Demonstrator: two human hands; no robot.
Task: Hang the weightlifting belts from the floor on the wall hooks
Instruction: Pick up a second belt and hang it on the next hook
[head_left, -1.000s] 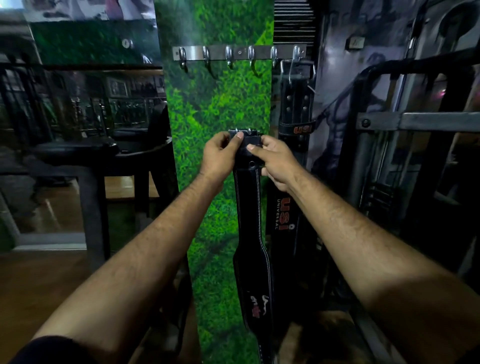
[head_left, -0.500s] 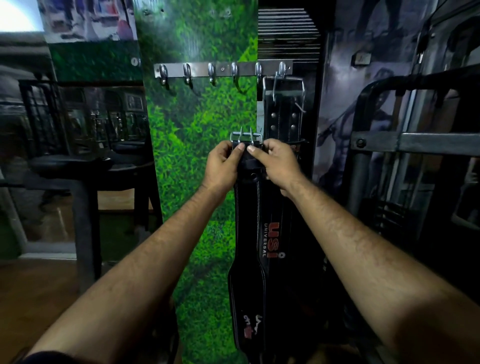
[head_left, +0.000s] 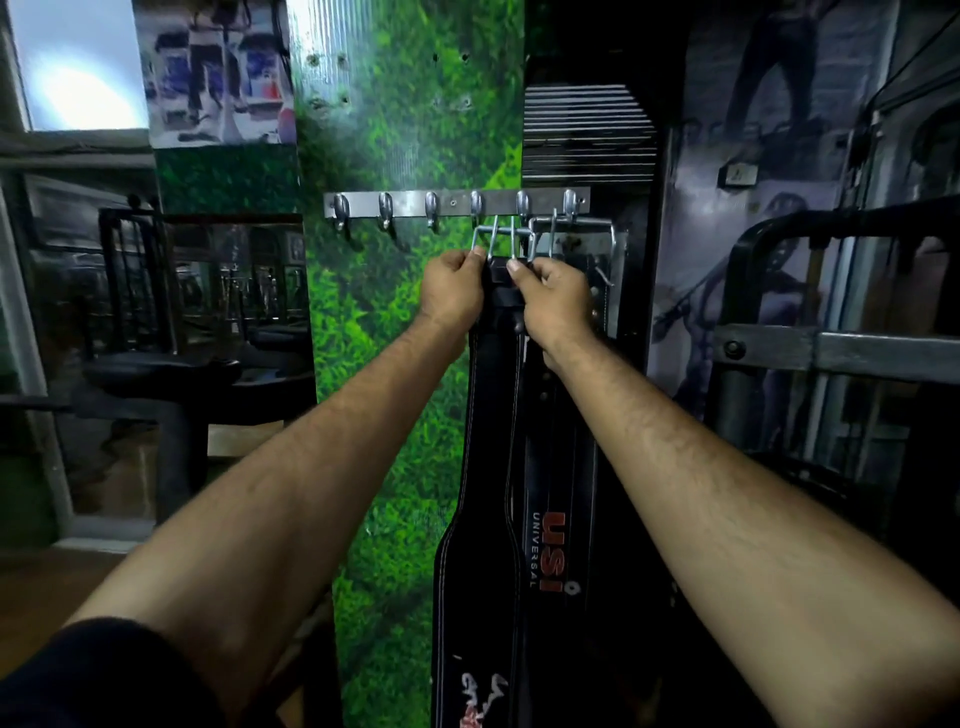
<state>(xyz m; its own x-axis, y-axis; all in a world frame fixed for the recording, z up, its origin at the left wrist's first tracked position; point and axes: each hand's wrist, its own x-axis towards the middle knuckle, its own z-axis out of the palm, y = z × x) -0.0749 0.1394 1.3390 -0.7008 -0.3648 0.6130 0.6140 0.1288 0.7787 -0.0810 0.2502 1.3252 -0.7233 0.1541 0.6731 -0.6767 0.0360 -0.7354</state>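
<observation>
bare forearms, dark sleeve (head_left: 104, 670) at left arm

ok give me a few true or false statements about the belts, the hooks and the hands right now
1. Both hands grip the top of a black belt just below its metal buckle. True.
2. The hook rail carries six hooks. True.
3. The left hand hangs free at the person's side. False: it holds the belt beside the right hand.
4. No belt hangs on the rail yet. False: the USI belt already hangs from the rightmost hook.
5. The leftmost hook holds a belt. False: it is bare.
</observation>
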